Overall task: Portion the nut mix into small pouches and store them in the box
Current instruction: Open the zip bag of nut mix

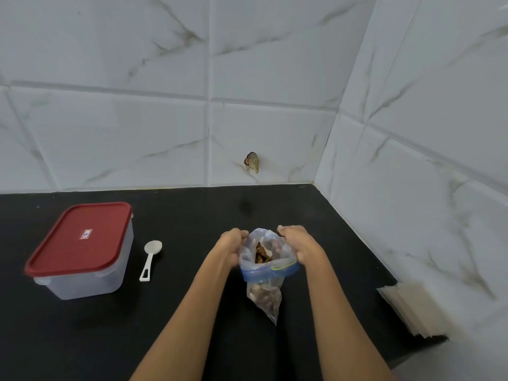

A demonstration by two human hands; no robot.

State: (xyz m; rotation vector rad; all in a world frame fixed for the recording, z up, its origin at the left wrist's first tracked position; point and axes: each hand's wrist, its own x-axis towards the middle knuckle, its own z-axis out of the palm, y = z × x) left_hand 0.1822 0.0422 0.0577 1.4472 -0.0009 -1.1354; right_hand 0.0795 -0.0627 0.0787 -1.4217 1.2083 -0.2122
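A clear zip bag of nut mix (265, 294) with a blue zip strip hangs over the black counter (192, 215), its mouth pulled open. My left hand (229, 247) grips the left edge of the mouth and my right hand (298, 243) grips the right edge. Brown nuts show inside the opening and in the bag's lower part. At the left stands a clear plastic box (85, 281) with a red lid (79, 237) closed on it. A white plastic scoop (150, 258) lies between the box and my left arm.
A stack of small clear pouches (412, 312) lies at the counter's right edge against the marble-tiled wall. Tiled walls meet in a corner behind the bag. A small dark hole (252, 162) marks the back wall.
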